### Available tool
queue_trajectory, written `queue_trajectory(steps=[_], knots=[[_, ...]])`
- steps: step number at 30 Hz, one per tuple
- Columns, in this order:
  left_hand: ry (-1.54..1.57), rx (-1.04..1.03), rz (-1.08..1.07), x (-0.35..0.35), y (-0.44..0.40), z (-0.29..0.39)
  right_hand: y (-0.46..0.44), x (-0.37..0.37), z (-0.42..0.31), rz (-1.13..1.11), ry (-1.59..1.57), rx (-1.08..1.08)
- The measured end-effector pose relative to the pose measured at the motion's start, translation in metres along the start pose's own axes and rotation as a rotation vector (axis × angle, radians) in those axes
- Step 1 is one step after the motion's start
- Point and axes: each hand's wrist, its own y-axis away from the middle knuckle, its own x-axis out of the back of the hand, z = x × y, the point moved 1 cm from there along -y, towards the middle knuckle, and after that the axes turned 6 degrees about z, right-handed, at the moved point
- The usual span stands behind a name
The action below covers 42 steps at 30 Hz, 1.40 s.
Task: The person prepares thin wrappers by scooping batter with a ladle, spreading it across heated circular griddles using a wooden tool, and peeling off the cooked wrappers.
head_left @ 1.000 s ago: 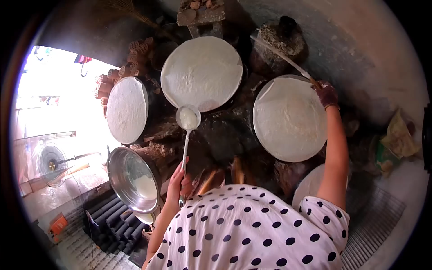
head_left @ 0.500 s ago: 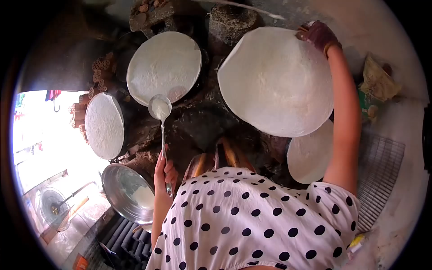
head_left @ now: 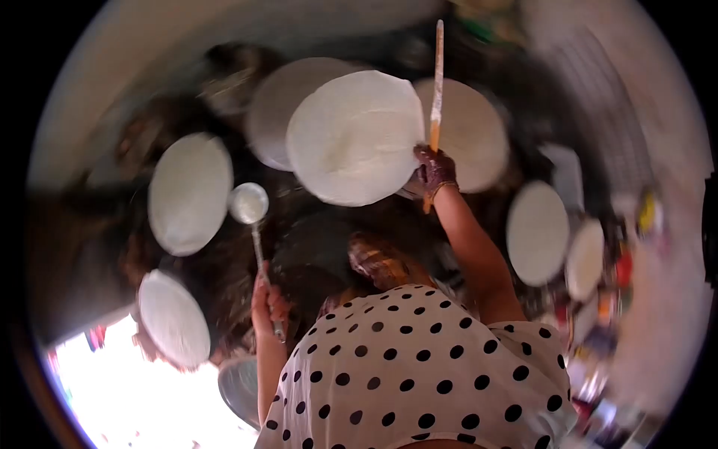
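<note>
My left hand (head_left: 271, 305) is wrapped round the handle of a metal ladle (head_left: 249, 203), whose bowl holds pale batter. My gloved right hand (head_left: 436, 170) grips a long thin stick (head_left: 437, 97), pointing upward, and the edge of a lifted round white sheet (head_left: 355, 138). The sheet hangs above the pans, just left of that hand. Behind it, partly covered, is a round pan (head_left: 273, 112); another round white surface (head_left: 471, 135) lies to the right of the stick.
At the left are two more white rounds (head_left: 190, 194) (head_left: 174, 318), with a metal bowl (head_left: 239, 385) below. Further rounds (head_left: 538, 233) (head_left: 585, 259) lie at the right. Blurred colourful items (head_left: 624, 268) stand near the right wall.
The view has swung to the right. My right hand has lifted the white sheet off its pan and carried it, with the stick now upright. My left hand still holds the ladle.
</note>
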Motion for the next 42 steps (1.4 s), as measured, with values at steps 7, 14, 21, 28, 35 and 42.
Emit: queue_trajectory(steps=[7, 14, 21, 28, 35, 42], knots=[[-0.283, 0.18, -0.24, -0.027, -0.003, -0.063, 0.146, 0.449, -0.048, 0.756, 1.327, 0.471], [-0.465, 0.324, -0.331, -0.099, 0.033, -0.168, 0.239, 0.661, -0.149, 1.287, 1.482, 0.643], [-0.476, 0.365, -0.372, -0.144, 0.074, -0.286, 0.144, 0.728, -0.032, 1.218, 1.671, 0.582], [-0.348, 0.449, -0.258, -0.155, 0.106, -0.348, 0.068, 0.762, 0.105, 1.065, 1.31, 0.154], [-0.09, 0.344, -0.241, -0.112, 0.139, -0.347, 0.043, 0.743, 0.124, 0.952, 1.296, 0.292], [0.717, 0.202, -0.172, 0.014, 0.201, -0.331, 0.012, 0.486, 0.136, 0.074, 0.968, 0.848]])
